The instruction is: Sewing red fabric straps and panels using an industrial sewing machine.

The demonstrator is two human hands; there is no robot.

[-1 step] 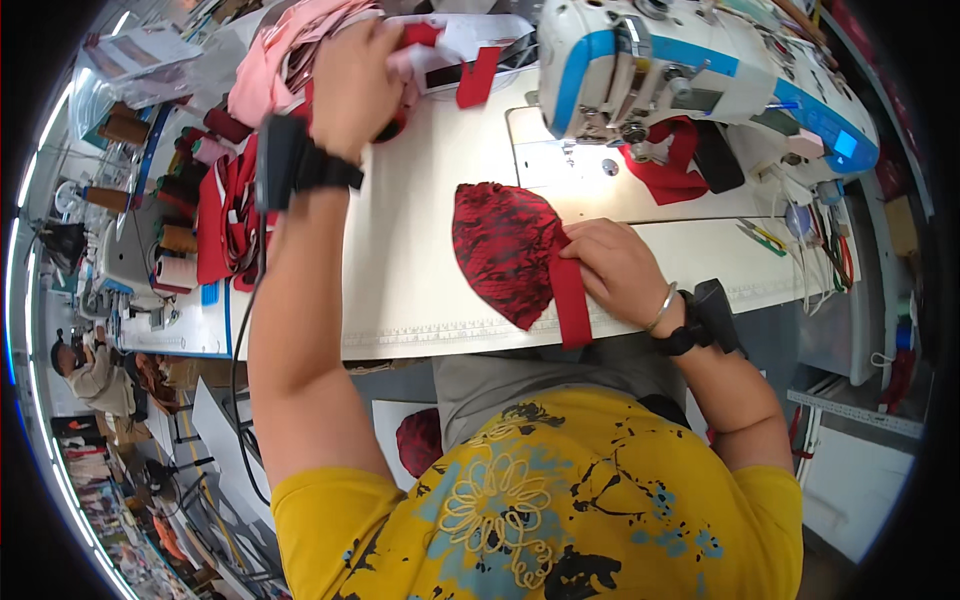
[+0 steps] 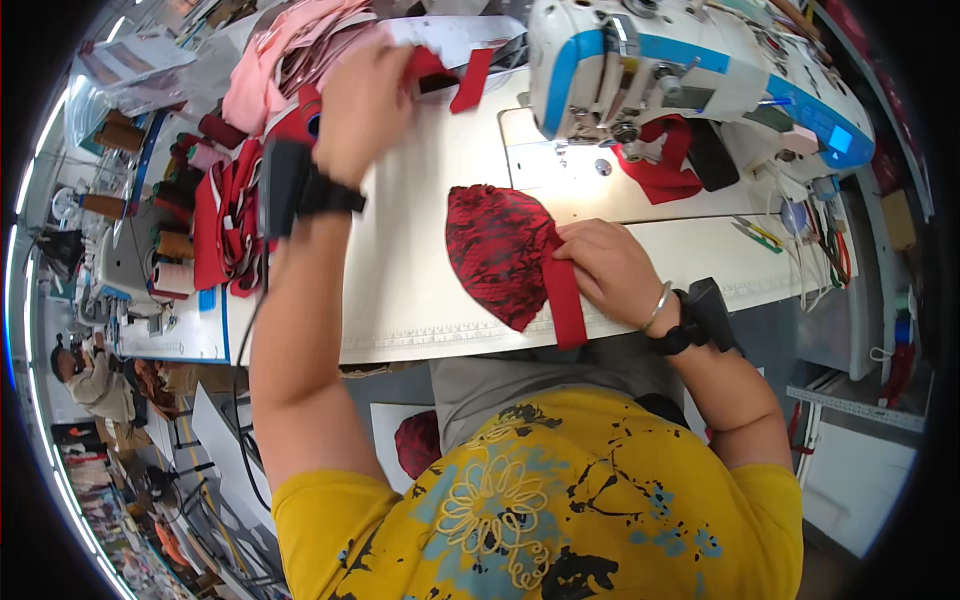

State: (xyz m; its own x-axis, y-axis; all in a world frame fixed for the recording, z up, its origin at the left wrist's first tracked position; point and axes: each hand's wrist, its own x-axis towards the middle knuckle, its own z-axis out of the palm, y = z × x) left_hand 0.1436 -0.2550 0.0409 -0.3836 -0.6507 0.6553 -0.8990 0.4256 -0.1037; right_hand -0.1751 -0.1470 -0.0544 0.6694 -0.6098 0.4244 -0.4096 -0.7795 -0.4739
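A single pinch keeps strip and patterned piece together

The red-and-black patterned piece (image 2: 495, 255) lies on the white sewing table (image 2: 400, 250), in front of the sewing machine (image 2: 655, 50) and apart from its needle. At the piece's right edge, the right hand (image 2: 607, 265) pinches a red strip (image 2: 567, 305), its fingertips drawn together. The left hand (image 2: 365, 110) is toward the far side of the table, beside pink fabric (image 2: 285, 60) and a red scrap (image 2: 426, 63); it is blurred, so I cannot tell whether its fingers are gripping anything.

The pinch looks like the weak point: if it slackens, the strip could skew against the piece. The strip's lower end reaches the table's front edge, where a brush from the lap could drag it. At the far side, scrap and pink fabric sit close together, so a hasty grab could pull up both. The black cable (image 2: 245, 340) near the left forearm might snag on the table's edge if that arm swings back.

As for containers, clear plastic packaging (image 2: 135, 62) lies at the upper left, its contents unreadable. Thread cones (image 2: 172, 276) stand loose at the left.
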